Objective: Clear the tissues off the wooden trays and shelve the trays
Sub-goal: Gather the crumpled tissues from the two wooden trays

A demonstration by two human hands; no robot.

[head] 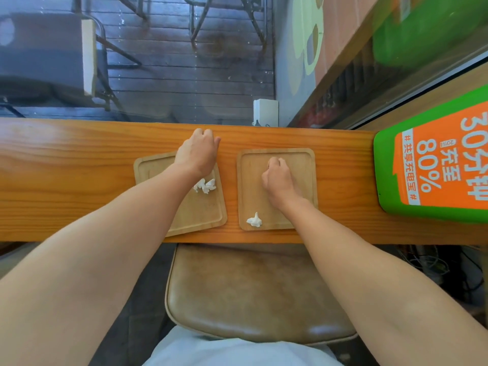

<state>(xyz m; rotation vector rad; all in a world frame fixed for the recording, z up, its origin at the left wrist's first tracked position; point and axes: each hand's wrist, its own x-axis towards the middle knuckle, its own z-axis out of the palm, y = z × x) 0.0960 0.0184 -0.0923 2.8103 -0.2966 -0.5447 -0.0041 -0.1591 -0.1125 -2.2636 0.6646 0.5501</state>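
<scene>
Head camera view: we look down on two wooden trays side by side on a wooden counter [79,180].

Our left hand [196,151] curls over the left tray [200,215]'s far edge, beside crumpled tissues [205,185]. Our right hand [278,178], fingers curled under, rests on the right tray [303,159]; whether it pinches anything we cannot tell. Another tissue [254,220] lies near that tray's front left corner.

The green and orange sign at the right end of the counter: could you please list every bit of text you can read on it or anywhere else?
"30分钟": green and orange sign, large.
"充至 80%": same sign, large.
"# 共享充电至 #": same sign, white strip.
Small badge beside "80%": too small to read.
White box behind the counter: no readable text.
</scene>
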